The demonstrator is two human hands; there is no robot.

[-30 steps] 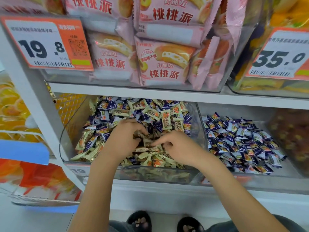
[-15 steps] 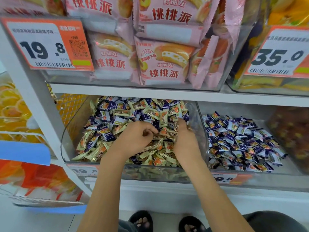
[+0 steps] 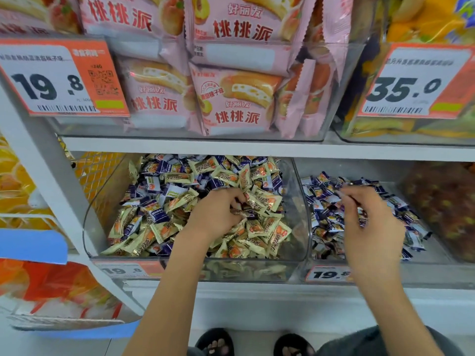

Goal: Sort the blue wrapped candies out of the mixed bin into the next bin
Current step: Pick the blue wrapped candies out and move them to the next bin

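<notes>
Digging in the mixed bin (image 3: 299, 227), the left hand (image 3: 218, 214) curls its fingers around candies; the right hand (image 3: 370, 222) pinches a blue wrapped candy (image 3: 362, 219) above the next bin (image 3: 437, 255).

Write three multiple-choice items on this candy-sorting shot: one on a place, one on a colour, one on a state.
1. Where is the right hand?
A. over the mixed bin
B. over the bin of blue candies
C. on the upper shelf

2. What colour are the big snack packs above the candy bins?
A. green
B. black
C. pink

3. What is the left hand doing?
A. digging in the mixed bin
B. hanging idle at the person's side
C. holding a price tag

Answers: 1 B, it hovers over the blue candies. 2 C, the wrappers are pink. 3 A, its curled fingers are among the wrappers.
</notes>
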